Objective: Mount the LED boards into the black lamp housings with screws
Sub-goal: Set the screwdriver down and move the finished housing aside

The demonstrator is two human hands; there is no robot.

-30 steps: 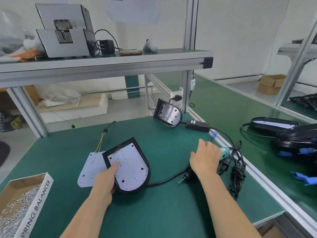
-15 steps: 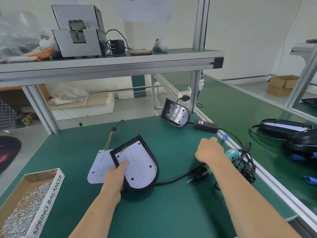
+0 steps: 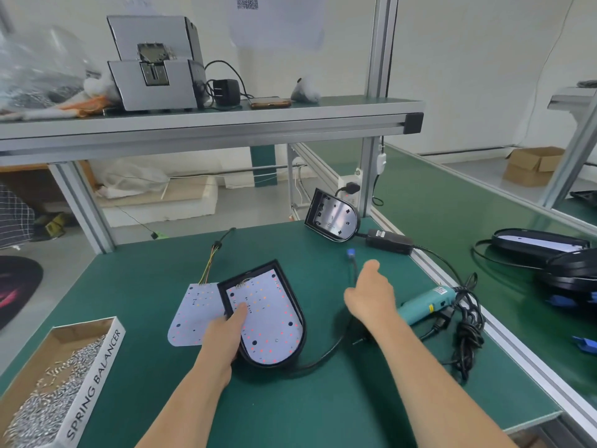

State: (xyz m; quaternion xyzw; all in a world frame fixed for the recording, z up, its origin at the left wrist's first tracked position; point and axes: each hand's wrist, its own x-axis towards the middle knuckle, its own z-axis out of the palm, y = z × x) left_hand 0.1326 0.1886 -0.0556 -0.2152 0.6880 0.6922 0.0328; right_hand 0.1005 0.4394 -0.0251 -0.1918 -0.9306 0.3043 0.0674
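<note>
Two lamp housings [image 3: 299, 313] [image 3: 332, 218] sit on a green bench [image 3: 323, 402] before white walls [image 3: 468, 59].

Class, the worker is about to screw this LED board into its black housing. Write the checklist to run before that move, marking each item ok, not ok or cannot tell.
1. LED board lies inside the black housing rim: ok.
2. Left hand steadies it, thumb on the board: ok.
3. Electric screwdriver in the right hand: not ok; it lies on the table beside the open hand.
4. Screw on the bit: cannot tell; small and partly hidden by the forearm.
5. Box of screws on the table: ok.
6. Board holes aligned with the housing: cannot tell.
</note>
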